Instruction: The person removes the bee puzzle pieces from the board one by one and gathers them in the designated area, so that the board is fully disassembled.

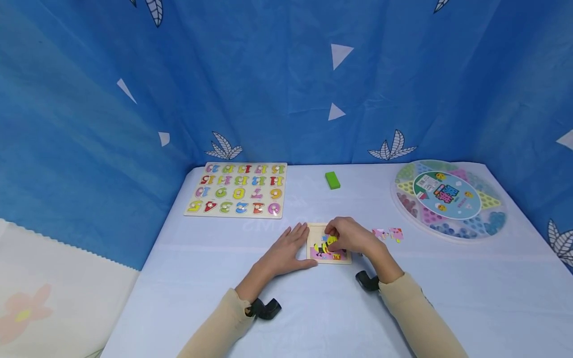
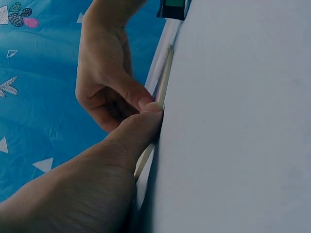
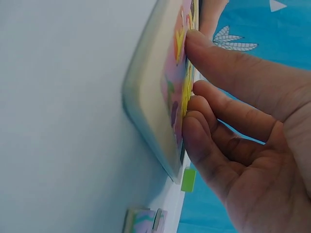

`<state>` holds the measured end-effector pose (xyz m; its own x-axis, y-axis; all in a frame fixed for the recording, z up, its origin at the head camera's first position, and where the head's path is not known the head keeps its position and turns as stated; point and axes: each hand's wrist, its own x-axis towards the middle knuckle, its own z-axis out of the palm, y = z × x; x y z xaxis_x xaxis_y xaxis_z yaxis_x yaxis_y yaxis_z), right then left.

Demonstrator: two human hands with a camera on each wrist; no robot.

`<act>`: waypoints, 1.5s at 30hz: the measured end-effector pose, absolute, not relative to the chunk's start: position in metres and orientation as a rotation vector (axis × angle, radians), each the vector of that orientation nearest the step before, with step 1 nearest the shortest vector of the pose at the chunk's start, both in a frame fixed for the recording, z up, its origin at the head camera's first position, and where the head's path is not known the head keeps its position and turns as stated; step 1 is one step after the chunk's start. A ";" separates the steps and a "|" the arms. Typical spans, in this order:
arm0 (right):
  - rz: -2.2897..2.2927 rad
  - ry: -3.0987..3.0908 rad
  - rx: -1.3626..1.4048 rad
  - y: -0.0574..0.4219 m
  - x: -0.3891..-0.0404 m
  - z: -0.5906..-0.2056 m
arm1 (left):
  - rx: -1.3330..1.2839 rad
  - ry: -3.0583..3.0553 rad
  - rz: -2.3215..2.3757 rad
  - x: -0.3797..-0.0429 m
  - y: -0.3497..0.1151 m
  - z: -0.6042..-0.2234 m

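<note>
A small wooden jigsaw tray with a yellow-and-black bee picture lies flat on the table between my two hands. My left hand rests at its left side, fingers extended along the edge and thumb against the near left corner. Over the picture, my right hand is bent down, its thumb and fingertips pinching a yellow puzzle piece at the tray's surface. Seen close in the right wrist view, the thumb and curled fingers touch the picture; the piece's outline is mostly hidden by them.
Two pink loose puzzle pieces lie right of the tray. A number peg board sits at the back left, a green block at the back middle. A round, clear bead box takes up the back right, near the blue curtain.
</note>
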<state>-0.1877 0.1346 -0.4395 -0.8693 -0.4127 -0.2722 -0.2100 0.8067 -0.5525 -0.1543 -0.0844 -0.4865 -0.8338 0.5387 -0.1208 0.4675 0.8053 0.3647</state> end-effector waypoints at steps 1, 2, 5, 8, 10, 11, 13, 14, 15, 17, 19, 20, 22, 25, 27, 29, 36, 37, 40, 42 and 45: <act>-0.734 2.613 -0.472 0.135 -0.188 -0.440 | 0.783 2.772 0.482 -0.154 -0.085 -0.486; -0.735 2.614 -0.475 0.134 -0.188 -0.440 | 0.783 2.770 0.486 -0.154 -0.085 -0.486; -0.733 2.624 -0.474 0.134 -0.188 -0.440 | 0.784 2.768 0.486 -0.154 -0.085 -0.485; -0.736 2.629 -0.450 0.132 -0.187 -0.441 | 0.781 2.767 0.479 -0.155 -0.085 -0.486; -0.738 2.632 -0.427 0.131 -0.186 -0.440 | 0.779 2.765 0.476 -0.155 -0.086 -0.486; -0.738 2.639 -0.423 0.130 -0.185 -0.440 | 0.777 2.765 0.473 -0.155 -0.086 -0.486; -0.736 2.652 -0.423 0.128 -0.183 -0.440 | 0.775 2.764 0.467 -0.155 -0.085 -0.486; -0.736 2.659 -0.429 0.127 -0.183 -0.439 | 0.773 2.762 0.465 -0.155 -0.085 -0.485; -0.734 2.666 -0.436 0.127 -0.182 -0.438 | 0.772 2.762 0.463 -0.155 -0.085 -0.485; -0.727 2.674 -0.455 0.126 -0.181 -0.437 | 0.767 2.761 0.464 -0.155 -0.085 -0.484; -0.718 2.665 -0.465 0.126 -0.180 -0.436 | 0.766 2.760 0.471 -0.155 -0.085 -0.484; -0.711 2.658 -0.472 0.127 -0.180 -0.436 | 0.767 2.760 0.475 -0.155 -0.085 -0.484; -0.700 2.645 -0.481 0.128 -0.180 -0.436 | 0.771 2.761 0.480 -0.154 -0.086 -0.484; -0.701 2.630 -0.491 0.130 -0.181 -0.437 | 0.779 2.764 0.476 -0.154 -0.086 -0.486; -0.709 2.629 -0.492 0.131 -0.181 -0.437 | 0.782 2.766 0.477 -0.154 -0.086 -0.486; -0.713 2.633 -0.502 0.132 -0.182 -0.437 | 0.784 2.767 0.482 -0.154 -0.086 -0.486; -0.679 2.641 -0.544 0.133 -0.182 -0.436 | 0.792 2.765 0.476 -0.155 -0.085 -0.485; -0.672 2.642 -0.546 0.133 -0.182 -0.435 | 0.793 2.764 0.475 -0.155 -0.085 -0.485; -0.651 2.651 -0.557 0.132 -0.181 -0.435 | 0.793 2.764 0.473 -0.156 -0.085 -0.486; -0.630 2.665 -0.581 0.133 -0.181 -0.435 | 0.795 2.764 0.482 -0.156 -0.085 -0.486; -0.619 2.679 -0.609 0.134 -0.181 -0.436 | 0.799 2.765 0.483 -0.156 -0.085 -0.486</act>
<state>-0.1814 0.1340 -0.4356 -0.8563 -0.4711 -0.2116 -0.3306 0.8148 -0.4762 -0.1560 -0.0848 -0.4860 -0.8270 0.5492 -0.1203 0.4758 0.7977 0.3706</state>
